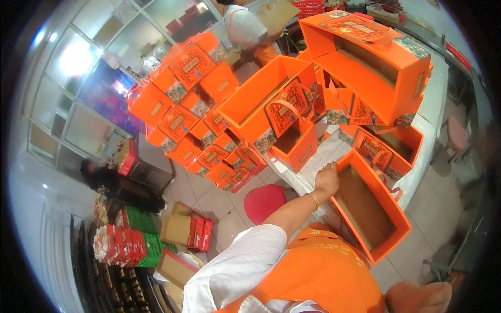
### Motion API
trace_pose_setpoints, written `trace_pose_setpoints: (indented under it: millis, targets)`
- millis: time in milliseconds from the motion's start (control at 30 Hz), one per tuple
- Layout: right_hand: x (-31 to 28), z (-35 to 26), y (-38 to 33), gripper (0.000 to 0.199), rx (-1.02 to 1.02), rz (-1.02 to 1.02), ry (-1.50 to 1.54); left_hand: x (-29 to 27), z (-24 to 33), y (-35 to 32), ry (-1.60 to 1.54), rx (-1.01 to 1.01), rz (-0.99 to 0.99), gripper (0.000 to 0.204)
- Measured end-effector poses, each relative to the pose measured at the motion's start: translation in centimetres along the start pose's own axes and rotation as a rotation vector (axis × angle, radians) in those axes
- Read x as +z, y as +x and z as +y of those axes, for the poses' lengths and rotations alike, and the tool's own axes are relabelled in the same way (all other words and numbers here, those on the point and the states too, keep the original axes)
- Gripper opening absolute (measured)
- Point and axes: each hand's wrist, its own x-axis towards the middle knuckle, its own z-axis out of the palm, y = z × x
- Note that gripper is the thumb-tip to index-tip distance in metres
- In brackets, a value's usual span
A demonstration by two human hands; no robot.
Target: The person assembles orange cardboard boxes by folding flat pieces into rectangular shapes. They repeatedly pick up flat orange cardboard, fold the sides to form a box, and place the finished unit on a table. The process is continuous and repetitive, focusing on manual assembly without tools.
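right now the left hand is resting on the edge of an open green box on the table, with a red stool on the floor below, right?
Not quite: in the head view the left hand rests on the edge of an open orange box, not a green one. The table and the red stool are as you say.

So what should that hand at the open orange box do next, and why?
Probably close its grip on the rim. The left hand rests at the upper corner of the open orange box, which looks empty and juts past the table edge, so steadying it seems wise. The right hand is out of view.

A packing room or shop — stacked orange gift boxes (190, 112), stocked cartons (128, 245).
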Motion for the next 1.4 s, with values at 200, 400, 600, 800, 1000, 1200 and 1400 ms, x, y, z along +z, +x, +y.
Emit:
trace_pose_setpoints:
  millis: [200,400,600,800,1000,1200,1400]
  targets:
    - [0.0,-0.9,-0.4,0.023,-0.008,0.011,0.026,-0.3,0.1,-0.4,-0.022,0.003,0.010,0.036]
    - [-0.6,-1.8,-1.3,0.028,-0.012,0.032,0.010,-0.6,0.3,-0.4,0.014,-0.024,-0.002,0.037]
    - [-3.1,-4.8,-3.0,0.016,0.285,-0.072,-0.027,0.2,-0.4,-0.3,-0.008,-0.025,0.020,0.035]
    - [-2.5,-0.1,-5.3,0.007,-0.014,-0.086,0.167,-0.7,0.4,-0.5,-0.020,-0.018,0.006,0.033]
    - [-3.8,2.4,-9.4,0.009,0.367,-0.376,0.221,-0.1,1.3,0.9,0.024,0.008,-0.017,0.034]
    - [2.2,1.4,-1.5,0.014,0.137,0.022,0.485,0.5,-0.2,0.1,0.022,0.004,0.027,0.037]
    - [1.5,2.6,-1.1,0.022,0.123,-0.099,1.003,-0.1,0.1,0.3,0.030,0.012,0.014,0.036]
